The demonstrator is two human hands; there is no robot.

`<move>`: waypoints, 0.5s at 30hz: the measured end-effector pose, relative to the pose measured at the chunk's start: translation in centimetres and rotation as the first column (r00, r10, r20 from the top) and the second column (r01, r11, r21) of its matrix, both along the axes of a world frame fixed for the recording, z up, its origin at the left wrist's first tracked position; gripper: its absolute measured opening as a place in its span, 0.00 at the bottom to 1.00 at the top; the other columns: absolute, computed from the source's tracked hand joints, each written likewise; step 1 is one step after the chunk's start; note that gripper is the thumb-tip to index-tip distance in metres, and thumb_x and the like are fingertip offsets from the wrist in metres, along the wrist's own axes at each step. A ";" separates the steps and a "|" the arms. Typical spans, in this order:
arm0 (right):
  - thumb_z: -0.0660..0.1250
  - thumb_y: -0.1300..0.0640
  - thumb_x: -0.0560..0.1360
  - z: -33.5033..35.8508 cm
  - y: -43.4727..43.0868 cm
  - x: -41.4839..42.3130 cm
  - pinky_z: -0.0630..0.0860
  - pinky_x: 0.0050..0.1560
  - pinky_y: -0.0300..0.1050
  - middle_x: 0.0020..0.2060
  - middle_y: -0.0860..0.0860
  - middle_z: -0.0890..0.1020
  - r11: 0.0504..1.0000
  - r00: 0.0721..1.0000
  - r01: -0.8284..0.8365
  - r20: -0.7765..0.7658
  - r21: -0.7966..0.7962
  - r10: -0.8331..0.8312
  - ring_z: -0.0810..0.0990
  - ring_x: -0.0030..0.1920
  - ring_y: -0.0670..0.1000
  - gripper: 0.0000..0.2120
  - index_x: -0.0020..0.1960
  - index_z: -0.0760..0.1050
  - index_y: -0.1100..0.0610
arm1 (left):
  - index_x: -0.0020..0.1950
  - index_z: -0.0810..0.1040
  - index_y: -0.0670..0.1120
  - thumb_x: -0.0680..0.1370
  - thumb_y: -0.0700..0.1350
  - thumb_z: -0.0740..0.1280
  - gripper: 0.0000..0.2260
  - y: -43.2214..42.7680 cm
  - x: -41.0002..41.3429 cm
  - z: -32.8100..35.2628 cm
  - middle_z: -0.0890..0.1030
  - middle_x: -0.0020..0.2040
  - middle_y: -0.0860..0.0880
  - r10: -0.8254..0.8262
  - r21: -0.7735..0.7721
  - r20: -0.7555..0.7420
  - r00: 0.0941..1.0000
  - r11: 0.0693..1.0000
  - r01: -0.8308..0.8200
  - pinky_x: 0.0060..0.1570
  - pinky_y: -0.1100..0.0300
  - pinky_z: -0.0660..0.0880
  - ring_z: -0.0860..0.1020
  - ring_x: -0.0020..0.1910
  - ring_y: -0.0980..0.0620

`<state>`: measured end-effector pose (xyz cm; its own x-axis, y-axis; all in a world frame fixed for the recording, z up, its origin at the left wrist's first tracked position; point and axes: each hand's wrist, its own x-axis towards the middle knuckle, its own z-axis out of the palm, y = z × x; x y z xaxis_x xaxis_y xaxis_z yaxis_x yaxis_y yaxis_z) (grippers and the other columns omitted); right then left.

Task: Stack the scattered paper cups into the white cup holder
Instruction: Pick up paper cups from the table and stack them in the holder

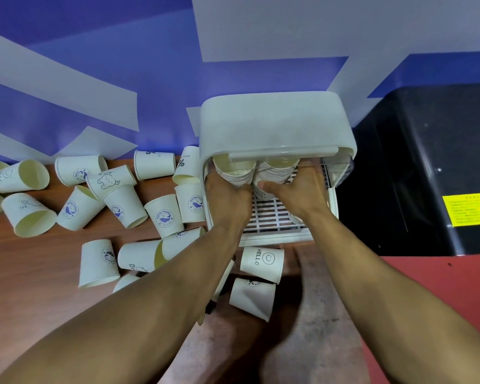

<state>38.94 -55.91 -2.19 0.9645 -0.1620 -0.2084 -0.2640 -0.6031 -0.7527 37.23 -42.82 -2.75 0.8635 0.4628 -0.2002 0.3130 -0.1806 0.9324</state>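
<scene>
Now left hand (227,196), right hand (298,189) curled round cup stacks (275,173) inside cup holder (275,123).

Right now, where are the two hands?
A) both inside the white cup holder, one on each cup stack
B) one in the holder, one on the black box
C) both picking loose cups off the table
A: the left hand grips the left stack and the right hand grips the right stack, both inside the white cup holder; the loose cups lie untouched.
</scene>
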 end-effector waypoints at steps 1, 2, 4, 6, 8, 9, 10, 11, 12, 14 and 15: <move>0.81 0.47 0.60 0.1 0.0 0.0 0.75 0.56 0.43 0.52 0.46 0.82 1.000 1.000 0.005 0.002 -0.006 -0.005 0.79 0.54 0.47 0.29 0.58 0.76 0.53 | 0.63 0.71 0.50 0.68 0.38 0.72 0.25 0.0 0.1 -0.1 0.77 0.53 0.56 -0.002 0.014 -0.009 1.000 1.000 0.002 0.59 0.52 0.76 0.78 0.54 0.54; 0.81 0.47 0.60 0.2 0.0 0.2 0.75 0.56 0.44 0.52 0.46 0.82 1.000 1.000 0.009 0.000 -0.015 -0.009 0.79 0.55 0.47 0.30 0.58 0.76 0.53 | 0.63 0.71 0.50 0.68 0.38 0.72 0.26 0.1 0.2 -0.2 0.78 0.55 0.54 -0.009 0.031 -0.022 1.000 0.999 0.009 0.59 0.51 0.76 0.78 0.55 0.53; 0.81 0.46 0.59 0.1 0.0 0.4 0.77 0.55 0.45 0.51 0.45 0.83 1.000 0.999 0.012 -0.033 -0.021 -0.012 0.80 0.54 0.48 0.29 0.57 0.76 0.52 | 0.63 0.72 0.50 0.67 0.40 0.71 0.25 0.2 0.4 -0.4 0.79 0.55 0.52 -0.022 0.048 -0.054 0.998 0.999 0.024 0.57 0.48 0.77 0.79 0.54 0.51; 0.80 0.45 0.58 0.1 0.1 0.5 0.78 0.54 0.46 0.50 0.44 0.83 1.000 0.997 0.010 -0.077 -0.020 -0.012 0.80 0.53 0.47 0.30 0.57 0.76 0.51 | 0.62 0.72 0.49 0.68 0.42 0.69 0.22 0.2 0.6 -0.6 0.80 0.54 0.51 -0.043 0.083 -0.097 0.994 0.995 0.051 0.55 0.48 0.78 0.79 0.52 0.51; 0.80 0.44 0.57 0.2 0.3 0.4 0.79 0.53 0.47 0.49 0.43 0.83 1.000 0.995 0.027 -0.093 -0.014 -0.028 0.81 0.52 0.47 0.31 0.56 0.76 0.50 | 0.63 0.72 0.48 0.70 0.42 0.69 0.21 0.2 0.6 -0.5 0.80 0.54 0.51 -0.069 0.128 -0.146 0.987 0.988 0.088 0.54 0.54 0.77 0.79 0.51 0.51; 0.80 0.44 0.57 0.4 0.4 0.2 0.78 0.53 0.46 0.50 0.43 0.83 0.999 0.996 0.034 -0.086 -0.022 -0.036 0.81 0.52 0.46 0.31 0.57 0.76 0.50 | 0.64 0.72 0.47 0.72 0.43 0.69 0.21 0.1 0.5 -0.4 0.80 0.54 0.51 -0.076 0.138 -0.175 0.982 0.985 0.101 0.53 0.57 0.76 0.78 0.50 0.52; 0.80 0.45 0.58 0.6 0.4 -0.1 0.77 0.54 0.44 0.51 0.43 0.82 0.999 0.996 0.040 -0.077 -0.030 -0.043 0.80 0.53 0.47 0.31 0.58 0.76 0.50 | 0.63 0.72 0.46 0.73 0.43 0.69 0.19 0.1 0.4 -0.1 0.80 0.54 0.50 -0.081 0.148 -0.207 0.975 0.983 0.113 0.51 0.58 0.74 0.78 0.50 0.51; 0.80 0.46 0.60 0.7 0.5 -0.4 0.74 0.54 0.39 0.54 0.44 0.81 0.998 0.997 0.044 -0.069 -0.035 -0.047 0.78 0.55 0.47 0.31 0.59 0.75 0.51 | 0.62 0.73 0.45 0.74 0.43 0.69 0.17 0.1 0.3 0.1 0.80 0.54 0.48 -0.085 0.157 -0.241 0.967 0.980 0.125 0.50 0.58 0.73 0.78 0.50 0.50; 0.80 0.48 0.61 0.9 0.5 -0.6 0.69 0.54 0.33 0.55 0.45 0.80 0.998 0.997 0.045 -0.062 -0.042 -0.048 0.76 0.56 0.45 0.31 0.61 0.75 0.53 | 0.61 0.73 0.43 0.75 0.43 0.69 0.16 0.0 0.2 0.5 0.80 0.55 0.46 -0.090 0.164 -0.272 0.958 0.977 0.138 0.50 0.58 0.73 0.78 0.51 0.47; 0.80 0.50 0.62 1.3 0.6 -1.1 0.62 0.49 0.27 0.57 0.47 0.80 0.997 0.999 0.034 -0.034 -0.069 -0.036 0.70 0.56 0.42 0.31 0.62 0.74 0.55 | 0.61 0.71 0.40 0.76 0.44 0.69 0.17 0.0 -0.2 1.1 0.78 0.57 0.43 -0.088 0.136 -0.332 0.939 0.981 0.140 0.53 0.55 0.73 0.78 0.54 0.43; 0.80 0.50 0.62 1.4 0.7 -1.4 0.63 0.51 0.29 0.57 0.48 0.80 0.996 0.999 0.027 -0.016 -0.081 -0.029 0.71 0.56 0.44 0.31 0.61 0.74 0.55 | 0.63 0.69 0.40 0.75 0.45 0.70 0.20 0.0 -0.3 1.3 0.78 0.58 0.43 -0.078 0.112 -0.353 0.932 0.986 0.125 0.55 0.54 0.74 0.78 0.55 0.42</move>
